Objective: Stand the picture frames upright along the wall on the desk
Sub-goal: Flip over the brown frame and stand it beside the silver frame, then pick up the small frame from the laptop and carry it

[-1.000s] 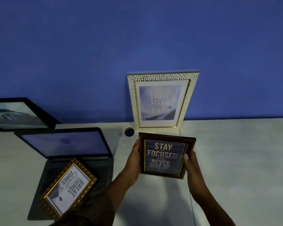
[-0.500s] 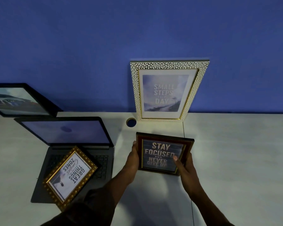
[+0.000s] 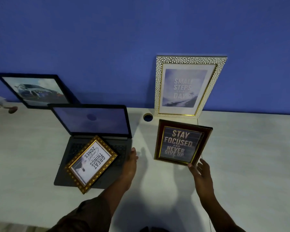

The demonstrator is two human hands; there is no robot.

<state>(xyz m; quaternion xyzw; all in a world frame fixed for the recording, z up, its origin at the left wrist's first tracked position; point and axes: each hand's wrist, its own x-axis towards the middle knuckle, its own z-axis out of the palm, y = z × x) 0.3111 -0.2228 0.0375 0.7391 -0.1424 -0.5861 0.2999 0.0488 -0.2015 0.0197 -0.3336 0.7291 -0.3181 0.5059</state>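
A dark red frame reading "Stay focused and never give up" (image 3: pixel 181 143) stands on the white desk (image 3: pixel 241 156), tilted back, in front of a white pebbled frame (image 3: pixel 187 87) that leans on the blue wall. My right hand (image 3: pixel 200 171) is open, its fingertips at that red frame's lower right corner. My left hand (image 3: pixel 131 162) is open and apart from it, between the frame and the laptop. A gold frame reading "Great things" (image 3: pixel 90 163) lies flat on the laptop keyboard. A black frame with a car picture (image 3: pixel 35 90) leans on the wall at the left.
An open dark laptop (image 3: pixel 94 129) sits left of centre. A round cable hole (image 3: pixel 148 117) is in the desk beside the white frame. Small objects (image 3: pixel 12 109) lie at the far left edge. The desk's right half is bare white surface.
Both hands held the red frame by its sides; now the left hand has let go and moved left, and the right hand has opened at the frame's lower corner. The frame stands by itself.
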